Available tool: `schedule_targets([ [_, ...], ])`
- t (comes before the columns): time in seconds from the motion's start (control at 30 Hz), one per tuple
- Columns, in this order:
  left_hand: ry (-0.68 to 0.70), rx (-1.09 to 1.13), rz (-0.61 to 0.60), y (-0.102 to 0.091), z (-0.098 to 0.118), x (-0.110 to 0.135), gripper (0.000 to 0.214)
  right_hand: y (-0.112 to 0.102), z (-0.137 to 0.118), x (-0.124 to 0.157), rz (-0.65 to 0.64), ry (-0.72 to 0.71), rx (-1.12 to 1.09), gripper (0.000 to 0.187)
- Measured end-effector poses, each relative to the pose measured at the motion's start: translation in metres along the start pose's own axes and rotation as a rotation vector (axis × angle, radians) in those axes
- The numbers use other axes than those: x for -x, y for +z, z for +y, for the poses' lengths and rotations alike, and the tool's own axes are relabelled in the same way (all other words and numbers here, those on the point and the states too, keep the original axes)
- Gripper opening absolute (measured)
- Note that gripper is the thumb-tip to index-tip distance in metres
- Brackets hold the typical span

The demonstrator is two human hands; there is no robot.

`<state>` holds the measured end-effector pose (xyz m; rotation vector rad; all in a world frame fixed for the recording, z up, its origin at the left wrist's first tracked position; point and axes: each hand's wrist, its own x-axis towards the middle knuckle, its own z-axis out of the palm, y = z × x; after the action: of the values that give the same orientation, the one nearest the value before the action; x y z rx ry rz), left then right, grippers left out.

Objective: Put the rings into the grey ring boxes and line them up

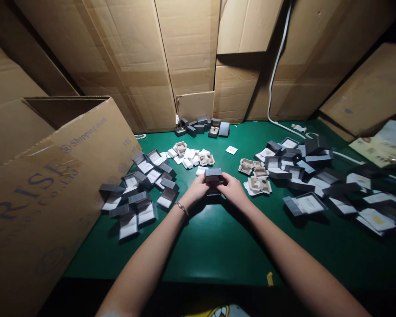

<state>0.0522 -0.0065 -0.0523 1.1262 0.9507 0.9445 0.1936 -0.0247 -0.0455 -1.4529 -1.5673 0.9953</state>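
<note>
Both my left hand (198, 189) and my right hand (231, 188) close around a small dark grey lidded box (213, 175) at the middle of the green mat, holding it just above the surface. A dark object lies partly hidden under my fingers. A chain bracelet (181, 208) circles my left wrist. To the left stands a heap of open grey boxes with white inserts (135, 198), and to the right lies a larger one (300, 171). Beige card inserts (188, 156) lie just beyond my hands, with more (255, 176) to the right.
A row of closed grey boxes (201, 127) stands at the mat's back edge against cardboard sheets (188, 53). A large printed carton (49, 189) leans in at the left. A white cable (277, 70) runs down the back. Printed papers (383, 145) lie at the right.
</note>
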Motion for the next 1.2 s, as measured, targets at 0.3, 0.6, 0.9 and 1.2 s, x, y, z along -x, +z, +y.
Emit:
schedule_targets([
  [0.3,0.054,-0.095,0.06,0.007,0.004,0.008,0.026,0.002,0.002,-0.002,0.044,0.01,-0.071,0.031],
  [0.6,0.07,-0.086,0.06,0.008,0.001,0.01,0.017,0.002,0.007,-0.004,0.078,-0.027,-0.245,0.023],
  [0.9,0.071,0.115,0.238,0.007,0.005,0.006,0.021,-0.008,-0.005,0.002,0.039,-0.26,0.228,0.035],
  [1.2,-0.036,0.354,0.321,0.001,0.003,0.004,0.022,-0.049,0.027,-0.015,0.437,0.007,0.847,0.037],
])
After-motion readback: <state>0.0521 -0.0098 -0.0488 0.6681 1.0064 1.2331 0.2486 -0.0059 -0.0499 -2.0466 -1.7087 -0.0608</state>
